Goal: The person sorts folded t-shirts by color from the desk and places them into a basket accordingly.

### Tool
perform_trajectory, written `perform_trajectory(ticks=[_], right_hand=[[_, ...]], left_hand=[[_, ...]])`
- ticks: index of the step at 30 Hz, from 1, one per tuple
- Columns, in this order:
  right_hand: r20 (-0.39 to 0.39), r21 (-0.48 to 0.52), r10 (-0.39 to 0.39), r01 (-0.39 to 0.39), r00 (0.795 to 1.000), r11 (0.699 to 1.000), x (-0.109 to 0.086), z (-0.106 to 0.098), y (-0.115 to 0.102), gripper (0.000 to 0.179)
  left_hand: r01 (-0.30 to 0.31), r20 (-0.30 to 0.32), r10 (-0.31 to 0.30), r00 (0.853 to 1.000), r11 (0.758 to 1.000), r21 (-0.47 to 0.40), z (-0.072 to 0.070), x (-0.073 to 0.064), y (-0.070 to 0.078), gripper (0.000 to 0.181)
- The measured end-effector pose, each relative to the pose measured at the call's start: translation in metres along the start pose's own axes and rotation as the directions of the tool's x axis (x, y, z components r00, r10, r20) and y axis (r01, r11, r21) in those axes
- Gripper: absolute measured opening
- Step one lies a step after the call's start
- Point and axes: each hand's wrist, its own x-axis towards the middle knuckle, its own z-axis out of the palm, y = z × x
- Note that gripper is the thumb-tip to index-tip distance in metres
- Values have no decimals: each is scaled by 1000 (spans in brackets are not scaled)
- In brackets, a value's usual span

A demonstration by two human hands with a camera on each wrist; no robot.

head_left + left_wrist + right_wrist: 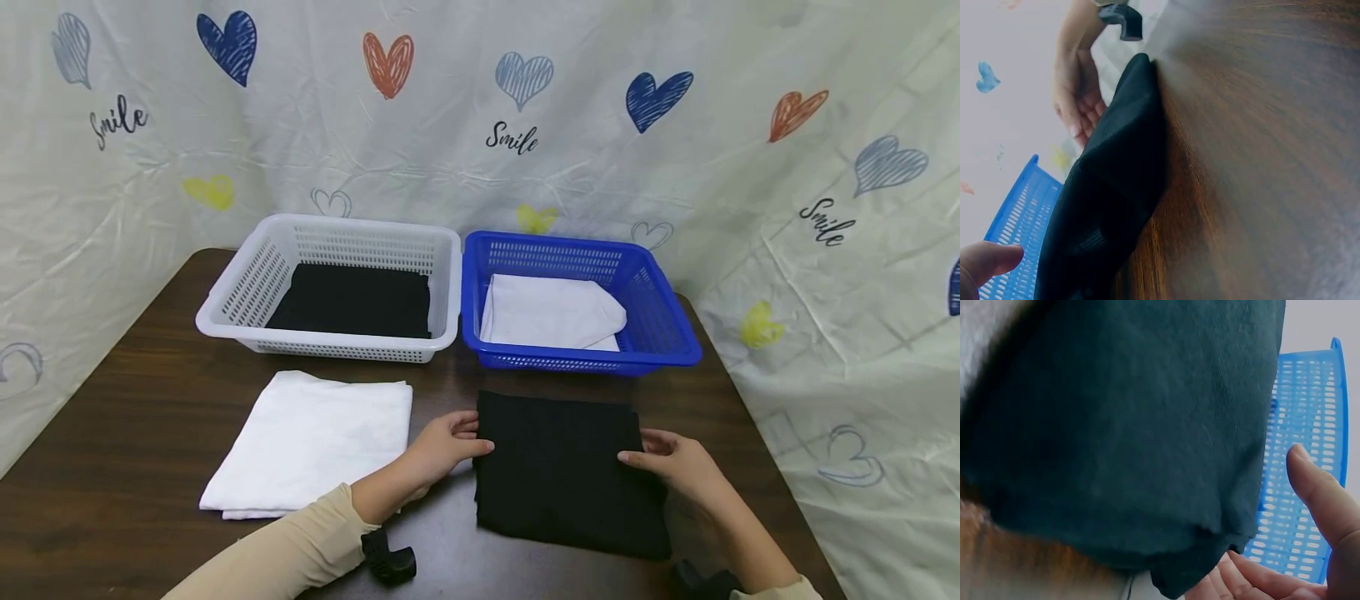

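A folded black cloth (pixel 562 479) lies on the table in front of the blue basket. My left hand (pixel 444 448) is at its left edge, thumb stretched over the cloth and fingers beside it. At the opposite edge, my right hand (pixel 681 468) has its thumb above the cloth and its fingertips partly hidden behind the side. In the right wrist view, the right thumb (pixel 1322 497) stands apart from the fabric while the fingers touch its lower corner. The left thumb (pixel 991 262) also stands away from the cloth in the left wrist view.
A folded white cloth (pixel 322 446) lies to the left. Behind it, a white basket (pixel 333 343) holds folded black cloth (pixel 352 300). The blue basket (pixel 585 360) beside it holds folded white cloth (pixel 551 310). A printed curtain (pixel 442 125) hangs behind the table (pixel 97 433).
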Motion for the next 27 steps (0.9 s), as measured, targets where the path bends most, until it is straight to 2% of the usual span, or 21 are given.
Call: perform_trajectory(ticks=[7, 12, 17, 21, 27], right_hand=[[65, 45, 50, -53, 997, 998, 3, -4, 1, 89], [84, 43, 47, -51, 995, 998, 7, -3, -1, 90], [97, 53, 34, -40, 995, 998, 10, 0, -3, 73], [118, 88, 17, -27, 993, 996, 9, 0, -5, 59], [181, 201, -1, -36, 983, 979, 6, -2, -4, 57]], left_hand=[[6, -4, -6, 1000, 999, -40, 3, -2, 1, 70], [29, -2, -29, 1000, 997, -69, 7, -1, 2, 72], [64, 2, -64, 998, 990, -123, 10, 2, 3, 72], [72, -1, -73, 997, 984, -166, 13, 4, 5, 64], [58, 14, -56, 998, 970, -235, 17, 7, 4, 45]])
